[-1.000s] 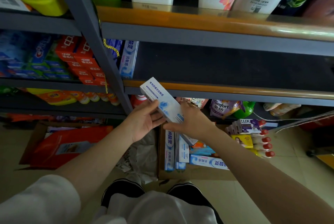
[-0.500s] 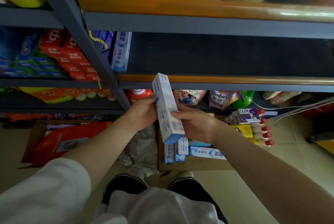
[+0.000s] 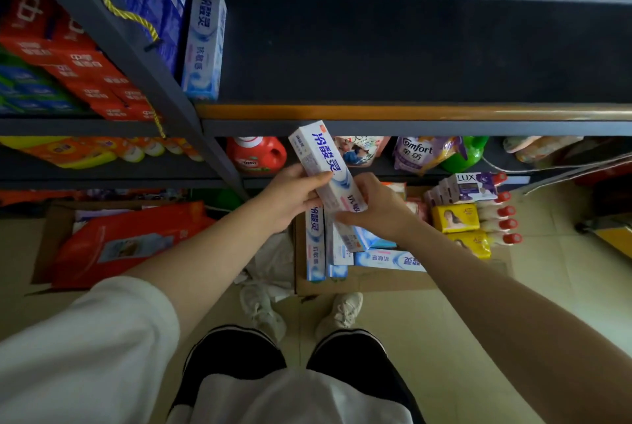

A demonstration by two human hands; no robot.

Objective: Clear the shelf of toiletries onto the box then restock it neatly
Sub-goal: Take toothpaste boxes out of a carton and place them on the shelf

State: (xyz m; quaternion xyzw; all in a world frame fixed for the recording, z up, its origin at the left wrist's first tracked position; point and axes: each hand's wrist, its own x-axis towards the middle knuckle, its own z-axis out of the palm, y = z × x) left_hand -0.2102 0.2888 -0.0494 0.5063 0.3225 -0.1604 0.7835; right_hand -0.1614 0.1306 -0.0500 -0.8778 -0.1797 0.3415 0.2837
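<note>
- The toothpaste carton sits in both your hands in front of the shelf's edge, above the cardboard box on the floor. Its long axis tilts up and to the left, branded face toward you.
- Your left hand curls round its middle from the left, thumb across the front. Your right hand pinches the lower end, so both grips are closed on the carton.
- The shelf is almost bare: one matching standing carton is upright at the far left, against the dark post.
- Restocking seems barely begun, since several cartons lie in the box below.
- To place this one well, turn it upright with the printed face outward, matching its neighbour.
- Lift it clear of the orange front lip before you push it in, or the bottom corner may catch.
- Set it just beside the standing carton, edges flush, so the row builds from the left.
- Let one hand go only once the base sits flat.
</note>
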